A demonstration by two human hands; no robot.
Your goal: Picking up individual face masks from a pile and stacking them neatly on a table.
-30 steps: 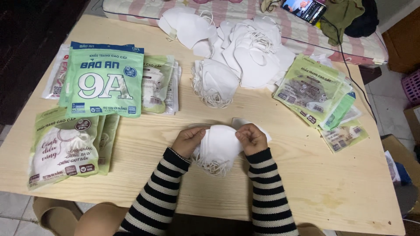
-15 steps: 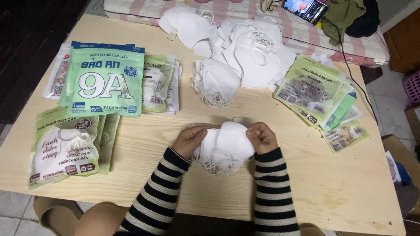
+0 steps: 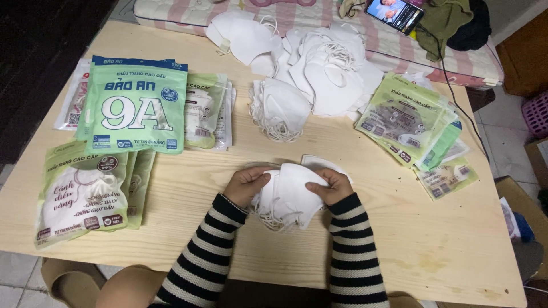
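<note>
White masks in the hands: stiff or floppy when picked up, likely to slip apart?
Probably soft and light: the stack of white masks bends where the left hand and right hand pinch it. The ear loops dangle loose below, so they may snag. Layers look smooth and unbound, so they could fan apart.

On the table (image 3: 399, 251), packets (image 3: 137, 108) lie left, loose masks (image 3: 319, 68) behind, and seemingly flatter packets (image 3: 405, 117) right.

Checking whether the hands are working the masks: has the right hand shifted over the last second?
Yes. The right hand first slid right, away from the left hand, then came back about level with the small mask pile behind.
</note>
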